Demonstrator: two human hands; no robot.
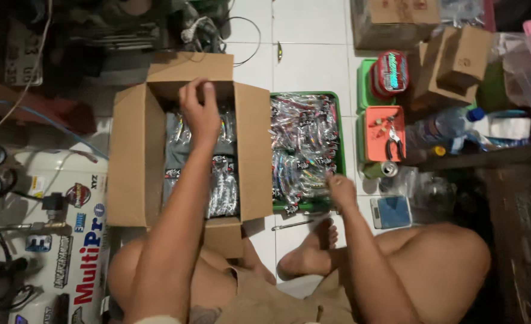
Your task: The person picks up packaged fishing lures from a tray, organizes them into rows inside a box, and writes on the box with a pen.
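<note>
Seated on a white tiled floor (304, 42), legs folded, seen from above.

Left hand (200, 111) stretched out over an open cardboard box (127, 162), reaching to its far end; fingers (205, 90) curled down and close together, tips at the far wall of the box, above the clear shiny packets (220, 192) stacked inside. Cannot tell whether a packet is pinched under them.

Right hand (341, 189) down at the near right corner of a green tray (340, 153), just right of the box. Fingers bunched narrow, touching the heap of small clear packets (304, 144) piled in the tray; an actual grip on one too blurred to make out.

Tray touching the right flap of the box. A thin metal tool (292, 225) on the tiles just near of the tray, beside a bare foot (322, 237).

Further right: an orange tray (374, 144) with pliers (394, 143) on it, a red round tin (391, 72) far of that, a plastic bottle with blue cap (448, 123), a small digital scale (391, 211) near the right knee. Brown cartons (451, 66) at far right. At left, a white tank-like machine (67, 240) with hoses and fittings.
</note>
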